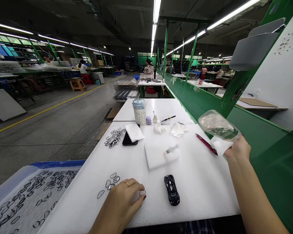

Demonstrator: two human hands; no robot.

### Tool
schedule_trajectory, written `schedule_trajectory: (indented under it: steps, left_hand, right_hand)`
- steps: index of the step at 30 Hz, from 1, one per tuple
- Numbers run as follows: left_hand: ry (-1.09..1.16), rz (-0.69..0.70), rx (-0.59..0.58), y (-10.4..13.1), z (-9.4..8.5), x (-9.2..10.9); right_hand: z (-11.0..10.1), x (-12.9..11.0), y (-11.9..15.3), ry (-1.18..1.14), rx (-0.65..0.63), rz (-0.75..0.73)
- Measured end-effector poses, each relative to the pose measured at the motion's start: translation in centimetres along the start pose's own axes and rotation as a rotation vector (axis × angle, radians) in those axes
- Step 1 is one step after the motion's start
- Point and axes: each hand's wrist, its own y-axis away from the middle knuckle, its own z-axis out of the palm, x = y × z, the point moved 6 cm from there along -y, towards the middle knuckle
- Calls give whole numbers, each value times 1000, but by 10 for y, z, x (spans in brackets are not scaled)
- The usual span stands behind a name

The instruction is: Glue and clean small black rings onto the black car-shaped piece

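Observation:
My left hand [123,201] pinches a small dark-edged ring [142,193] between thumb and forefinger, just above the white tabletop. Left of it lie several similar loose rings [108,183]. A glossy black toy car [172,190] rests on the table to the right of that hand. At the right edge of the table, my right hand [238,149] is closed at the near end of a clear plastic container [218,125], which is tilted. White tissue [220,145] sits under the container, against the thumb; the other fingers are partly hidden. A red pen [206,144] lies beside the tissue.
A syringe [172,149] lies on a white foam sheet [155,159]. Behind are a phone [129,139] under folded tissue, a ring pile [114,138], a cup [139,112] and a small bottle [155,119]. A tray of rings [34,195] stands lower left; a green partition [266,149] borders the right.

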Motion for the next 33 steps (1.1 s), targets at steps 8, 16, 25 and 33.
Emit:
schedule_trajectory:
  steps: [8,16,25,33]
  left_hand:
    - [1008,-216,93,-4,28,28]
    - [1932,-329,103,-12,63,45]
    - [2026,-254,80,-9,65,42]
    - [2047,-213,79,-9,65,44]
  right_hand:
    - [79,-70,65,504,-472,-567]
    - [97,-89,47,173,-483,-394]
    - [62,-65,195,290,-934,-8]
    - [65,-61,263,434,-1004,-776]
